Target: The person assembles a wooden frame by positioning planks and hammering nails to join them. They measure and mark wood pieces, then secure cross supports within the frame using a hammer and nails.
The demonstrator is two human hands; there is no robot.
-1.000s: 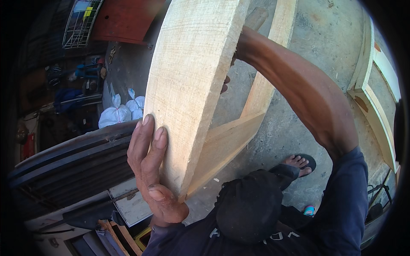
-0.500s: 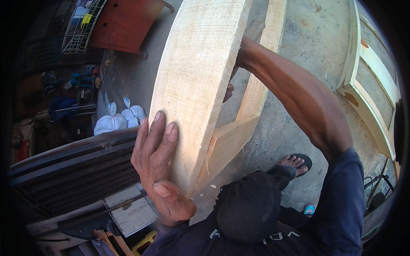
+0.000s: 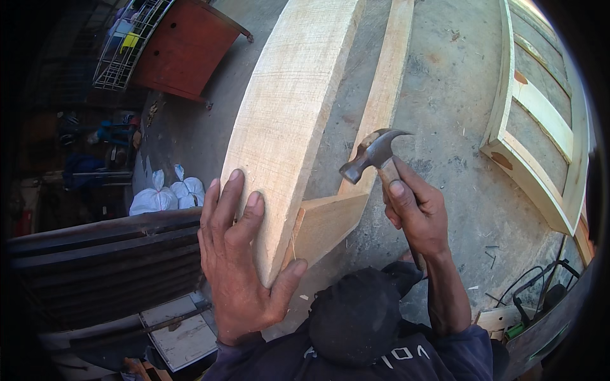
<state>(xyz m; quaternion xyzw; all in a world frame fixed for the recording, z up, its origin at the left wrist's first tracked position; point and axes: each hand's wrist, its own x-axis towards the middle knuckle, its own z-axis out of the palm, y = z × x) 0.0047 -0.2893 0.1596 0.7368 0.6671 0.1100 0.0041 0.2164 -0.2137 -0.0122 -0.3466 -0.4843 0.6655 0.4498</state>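
Note:
A claw hammer (image 3: pixel 375 155) is raised in my right hand (image 3: pixel 416 206), its fingers wrapped round the wooden handle just below the head. The hammer head hangs above a short crosspiece (image 3: pixel 333 219) of a wooden frame. My left hand (image 3: pixel 238 267) rests against the near end of a wide pale board (image 3: pixel 286 120), fingers spread over its face and the thumb reaching round the end toward the joint with the crosspiece. From the crosspiece's other end a long narrower board (image 3: pixel 384 82) runs away, roughly alongside the wide one.
Another wooden frame with slats (image 3: pixel 540 120) lies on the concrete floor at the right. Several nails (image 3: pixel 490 254) are scattered near a hacksaw-like tool (image 3: pixel 534 286). White tied sacks (image 3: pixel 155 198), a red cabinet (image 3: pixel 184 51) and a dark slatted metal piece (image 3: pixel 108 254) are at the left.
My right hand has come back from behind the wide board toward me, with the hammer now plainly seen in it. The left hand stays on the board, its thumb shifted toward the joint.

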